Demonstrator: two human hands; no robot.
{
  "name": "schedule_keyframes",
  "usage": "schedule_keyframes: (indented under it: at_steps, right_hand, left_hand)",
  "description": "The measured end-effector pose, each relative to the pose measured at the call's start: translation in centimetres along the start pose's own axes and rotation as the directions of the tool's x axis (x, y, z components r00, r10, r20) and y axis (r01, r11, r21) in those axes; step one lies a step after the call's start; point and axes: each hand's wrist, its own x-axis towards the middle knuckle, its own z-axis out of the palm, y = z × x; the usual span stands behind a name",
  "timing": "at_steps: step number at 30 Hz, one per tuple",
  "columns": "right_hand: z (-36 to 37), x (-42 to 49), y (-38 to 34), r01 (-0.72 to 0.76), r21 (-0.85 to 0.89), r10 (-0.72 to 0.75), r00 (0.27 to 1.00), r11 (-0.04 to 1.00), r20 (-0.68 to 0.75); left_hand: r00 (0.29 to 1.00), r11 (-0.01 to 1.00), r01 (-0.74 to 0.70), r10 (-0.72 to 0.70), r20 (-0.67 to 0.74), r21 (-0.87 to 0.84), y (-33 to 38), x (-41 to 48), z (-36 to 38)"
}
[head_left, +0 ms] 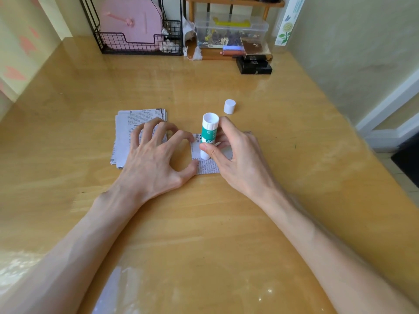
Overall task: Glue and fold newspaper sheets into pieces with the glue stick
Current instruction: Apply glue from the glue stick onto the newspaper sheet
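Head view looks down on a glossy wooden table (204, 223) where both bare forearms reach forward. Right hand (238, 159) pinches the glue stick (208, 134) between thumb and curled fingers, the thumb pressed on the near side of the white and green tube. The glue stick stands nearly upright with its lower end down on the newspaper sheet (209, 166), which lies flat beneath and between the two hands. Left hand (156, 159) is spread wide with its fingers arched. Its fingertips and thumb tip press on the paper, the thumb on the sheet's near left corner just beside the right thumb. Under the left fingers and out beyond them to the left lies a stack of newspaper pieces (127, 132), its edges slightly fanned. Just past the right hand's fingertips, apart from the tube, the white cap (229, 106) stands alone on the table. Far beyond both hands, against the wall, are a black wire rack (140, 45) holding a pink item, a clear plastic box (231, 30) of small objects on a wooden shelf, and black boxes (254, 65) stacked beside it
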Motion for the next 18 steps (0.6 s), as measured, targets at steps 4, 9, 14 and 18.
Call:
schedule_keyframes:
  at_steps: [4,9,14,18]
  right_hand:
    - [-0.09,-0.12,-0.04,-0.008,-0.016,0.008,1.000,1.000,-0.013]
    - [-0.32,-0.27,0.11,-0.022,-0.032,0.021,0.999,0.999,-0.025]
    - [-0.70,-0.32,0.18,-0.030,-0.019,0.029,0.999,0.999,-0.028]
    - [-0.92,-0.38,0.18,-0.042,-0.009,0.041,0.998,0.999,-0.037]
  left_hand:
    - [1.000,1.000,0.003,-0.003,-0.001,0.001,0.01,0.00,0.05]
    - [1.000,1.000,0.007,-0.007,0.001,-0.003,-0.03,0.01,0.02]
    - [1.000,1.000,0.005,-0.005,0.003,-0.005,-0.08,-0.06,0.07]
    - [1.000,1.000,0.005,-0.005,0.003,-0.009,-0.12,-0.02,0.03]
